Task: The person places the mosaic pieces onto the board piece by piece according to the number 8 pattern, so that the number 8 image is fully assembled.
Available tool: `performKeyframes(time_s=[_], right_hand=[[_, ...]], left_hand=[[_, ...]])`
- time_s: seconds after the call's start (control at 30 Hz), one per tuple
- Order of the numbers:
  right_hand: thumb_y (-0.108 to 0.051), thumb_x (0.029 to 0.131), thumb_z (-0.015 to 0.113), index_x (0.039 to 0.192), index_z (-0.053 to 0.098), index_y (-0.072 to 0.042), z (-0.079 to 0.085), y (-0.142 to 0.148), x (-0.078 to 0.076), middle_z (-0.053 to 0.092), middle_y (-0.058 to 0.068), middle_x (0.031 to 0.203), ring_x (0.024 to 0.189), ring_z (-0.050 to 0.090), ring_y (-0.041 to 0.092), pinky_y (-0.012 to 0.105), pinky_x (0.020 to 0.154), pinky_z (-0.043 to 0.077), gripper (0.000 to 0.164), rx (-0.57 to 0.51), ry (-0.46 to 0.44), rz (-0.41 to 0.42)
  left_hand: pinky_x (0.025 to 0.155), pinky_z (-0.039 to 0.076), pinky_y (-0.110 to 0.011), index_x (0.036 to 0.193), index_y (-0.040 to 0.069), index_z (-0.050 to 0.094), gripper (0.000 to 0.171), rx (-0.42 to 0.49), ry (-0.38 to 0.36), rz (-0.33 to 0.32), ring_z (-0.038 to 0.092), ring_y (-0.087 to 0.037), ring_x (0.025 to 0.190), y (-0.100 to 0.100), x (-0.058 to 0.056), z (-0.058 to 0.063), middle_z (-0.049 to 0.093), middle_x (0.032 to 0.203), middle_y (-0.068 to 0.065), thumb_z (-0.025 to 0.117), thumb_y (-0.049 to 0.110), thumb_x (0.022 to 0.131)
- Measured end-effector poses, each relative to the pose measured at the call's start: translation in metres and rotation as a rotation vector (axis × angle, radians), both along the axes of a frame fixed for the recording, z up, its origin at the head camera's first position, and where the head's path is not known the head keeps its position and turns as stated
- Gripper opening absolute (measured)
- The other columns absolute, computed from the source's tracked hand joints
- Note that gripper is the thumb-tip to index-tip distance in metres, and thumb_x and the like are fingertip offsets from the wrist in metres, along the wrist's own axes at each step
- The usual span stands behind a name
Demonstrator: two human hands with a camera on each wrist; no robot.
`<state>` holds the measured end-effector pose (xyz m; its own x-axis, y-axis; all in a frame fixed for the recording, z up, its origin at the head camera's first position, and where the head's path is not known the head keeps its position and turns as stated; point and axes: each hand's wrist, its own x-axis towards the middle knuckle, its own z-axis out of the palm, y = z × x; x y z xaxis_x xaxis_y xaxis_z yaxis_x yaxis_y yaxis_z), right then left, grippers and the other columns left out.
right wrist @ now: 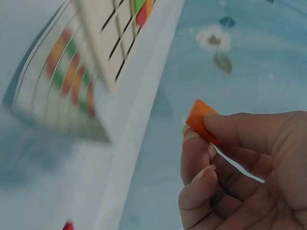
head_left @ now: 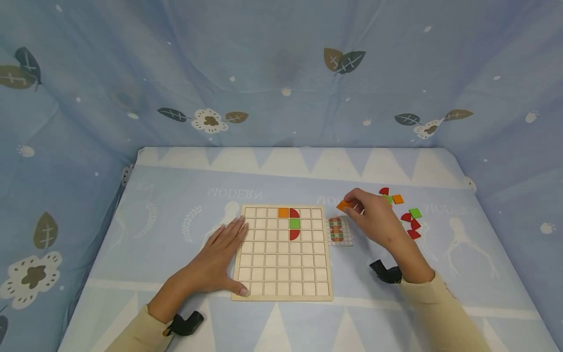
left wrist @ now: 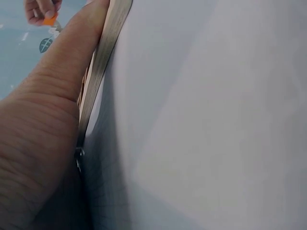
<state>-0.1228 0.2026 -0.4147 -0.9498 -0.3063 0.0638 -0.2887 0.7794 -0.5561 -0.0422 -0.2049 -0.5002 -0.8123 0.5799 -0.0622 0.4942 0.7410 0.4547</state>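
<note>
My right hand (head_left: 374, 217) pinches an orange square tile (right wrist: 202, 120) between thumb and fingertips, raised over the pattern card's upper right. Across the left edge of the wooden grid board (head_left: 281, 292) lies my left hand (head_left: 215, 261), fingers straight, thumb on the near corner. On the board sit an orange square (head_left: 283, 212), a red quarter-round (head_left: 294, 213) beside it, a green square (head_left: 294, 224) below that and another red quarter-round (head_left: 294, 235) underneath. The pattern card (head_left: 347, 239), printed with a red, green and orange design, lies against the board's right side.
Loose red quarter-round tiles (head_left: 413, 234), green squares (head_left: 415, 213) and an orange square (head_left: 398, 199) lie scattered right of my right hand. A patterned pale blue cloth (head_left: 154, 244) covers the table, and blue leaf-print curtains (head_left: 281, 58) hang behind and at both sides.
</note>
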Motion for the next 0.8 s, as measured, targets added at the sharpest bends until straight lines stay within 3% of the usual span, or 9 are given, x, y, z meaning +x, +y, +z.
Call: performKeyframes(time_s=[0.13,0.4,0.6,0.8], right_hand=[[-0.007,0.097,0.074,0.109,0.074,-0.007,-0.001,-0.028,0.001,0.074,0.003,0.093,0.081,0.064,0.017,0.034,0.068,0.055,0.011,-0.003,-0.014,0.094],[-0.012,0.097,0.076,0.104,0.078,-0.010,-0.006,-0.074,0.000,0.071,-0.003,0.092,0.082,0.062,0.014,0.031,0.073,0.055,0.008,0.032,-0.060,0.199],[-0.012,0.097,0.075,0.101,0.079,-0.011,-0.020,-0.097,-0.003,0.068,-0.003,0.094,0.081,0.061,0.012,0.029,0.072,0.054,0.006,0.035,-0.062,0.293],[-0.011,0.101,0.070,0.109,0.078,-0.010,-0.034,-0.112,-0.003,0.071,0.000,0.100,0.084,0.064,0.012,0.029,0.077,0.056,0.011,0.056,-0.125,0.371]], left_hand=[[0.126,0.002,-0.053,0.168,0.004,0.005,0.151,-0.018,-0.028,0.006,-0.001,-0.030,0.161,0.000,0.000,0.000,-0.003,0.176,-0.013,0.075,0.088,0.064],[0.127,0.002,-0.053,0.168,0.004,0.007,0.152,-0.035,-0.036,0.015,-0.001,-0.029,0.161,0.000,0.000,0.001,-0.002,0.176,-0.012,0.076,0.088,0.062],[0.127,0.003,-0.053,0.168,0.004,0.008,0.153,-0.039,-0.038,0.024,-0.001,-0.029,0.161,0.000,0.000,0.002,-0.002,0.176,-0.012,0.078,0.087,0.061],[0.127,0.003,-0.052,0.168,0.005,0.007,0.153,-0.038,-0.035,0.024,-0.001,-0.028,0.161,0.001,0.000,0.001,-0.003,0.176,-0.011,0.077,0.088,0.061]])
